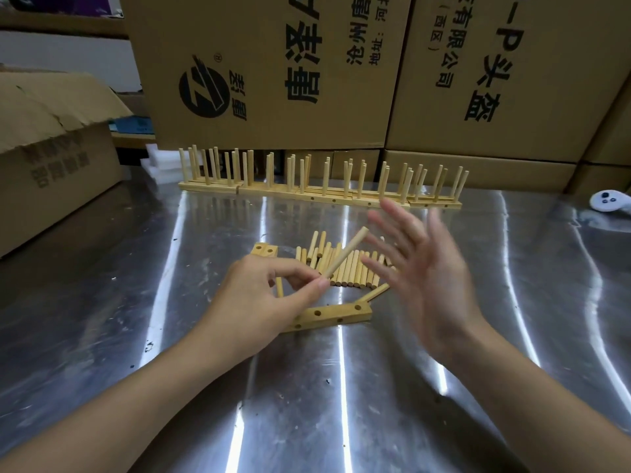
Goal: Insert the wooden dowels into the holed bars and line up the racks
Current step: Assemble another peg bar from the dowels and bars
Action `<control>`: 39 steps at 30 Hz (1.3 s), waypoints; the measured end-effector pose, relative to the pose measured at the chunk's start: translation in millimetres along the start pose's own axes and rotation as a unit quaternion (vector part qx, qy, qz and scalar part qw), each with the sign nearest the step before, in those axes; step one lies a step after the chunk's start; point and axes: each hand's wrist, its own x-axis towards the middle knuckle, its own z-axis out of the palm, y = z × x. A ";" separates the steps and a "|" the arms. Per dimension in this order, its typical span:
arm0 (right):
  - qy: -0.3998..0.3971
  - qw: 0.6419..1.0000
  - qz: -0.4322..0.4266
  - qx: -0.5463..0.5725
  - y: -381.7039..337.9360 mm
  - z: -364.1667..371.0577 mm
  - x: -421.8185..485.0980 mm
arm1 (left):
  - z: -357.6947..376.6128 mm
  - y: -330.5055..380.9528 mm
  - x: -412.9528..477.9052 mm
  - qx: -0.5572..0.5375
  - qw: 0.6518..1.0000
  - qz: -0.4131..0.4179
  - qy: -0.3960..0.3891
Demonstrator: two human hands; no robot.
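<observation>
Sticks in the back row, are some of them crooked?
Yes, a bit. In the racks along the back, the dowels at the right end lean sideways, though the wide lens may exaggerate that. Nearer, the loose dowels lie in an uneven heap, a few crossing others.

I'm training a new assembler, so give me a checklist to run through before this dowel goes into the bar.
1. Dowel in grip: ok, the left hand pinches one dowel.
2. Free hole facing up: ok, the holed bar lies flat with an open top hole.
3. Bar steadied: not ok, the right hand is open and off the bar.
4. Dowel lined up with a hole: not ok, it slants above the loose dowels.
5. Dowel fits the hole: cannot tell.
</observation>
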 end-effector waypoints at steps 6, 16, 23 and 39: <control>-0.110 0.727 -0.371 -0.567 13.6 0.6 -4.6 | 1.1 -2.4 -0.1 0.005 1.000 0.004 -0.006; -0.012 0.962 -0.137 -0.235 16.9 1.9 -1.8 | -3.5 -2.2 -0.5 0.018 0.999 0.034 0.010; -0.011 0.996 -0.006 -0.087 14.4 -10.2 6.4 | -11.0 -13.0 -1.9 0.297 0.943 0.104 -0.109; -0.108 0.979 -0.070 -0.160 22.0 -16.2 4.8 | -9.0 -11.5 -1.3 0.262 0.957 0.068 -0.103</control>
